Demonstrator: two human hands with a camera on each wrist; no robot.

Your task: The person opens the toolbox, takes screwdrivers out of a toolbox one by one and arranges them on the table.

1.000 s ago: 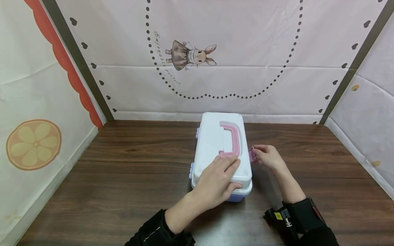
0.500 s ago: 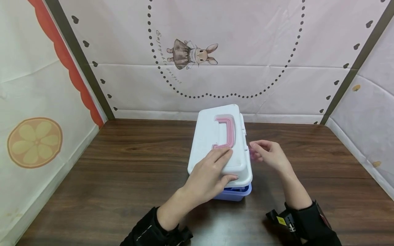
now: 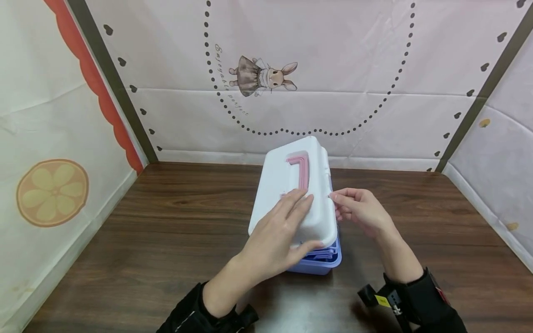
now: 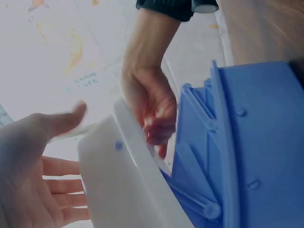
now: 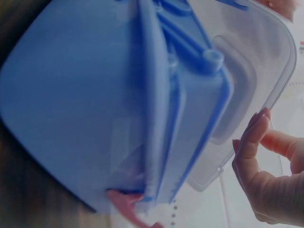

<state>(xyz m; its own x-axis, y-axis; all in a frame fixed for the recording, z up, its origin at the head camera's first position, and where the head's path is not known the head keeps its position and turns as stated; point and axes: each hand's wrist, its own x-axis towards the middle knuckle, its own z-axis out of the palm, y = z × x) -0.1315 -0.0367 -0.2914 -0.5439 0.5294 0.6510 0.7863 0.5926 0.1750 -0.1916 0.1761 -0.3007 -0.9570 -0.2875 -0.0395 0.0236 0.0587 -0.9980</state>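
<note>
Left hand (image 3: 275,233) straight-fingered on white lid (image 3: 272,178) | right hand (image 3: 361,211) pinching its edge | backdrop lettering (image 4: 87,80): "GOOD LUCK"

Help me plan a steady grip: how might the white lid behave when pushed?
Probably stiff: the white lid shows no bend while tilted over the blue box. Its smooth face may be slippery. With one side raised, it could drop if released.

Type: screened-off workspace, wider room undeterminable. Dark wood-grain surface (image 3: 187,222) under the hands (image 3: 276,233) (image 3: 364,212); white printed sheeting (image 3: 333,46) ahead and both sides; rabbit print (image 3: 254,77) beyond them, orange-slice print (image 3: 52,193) left.
</note>
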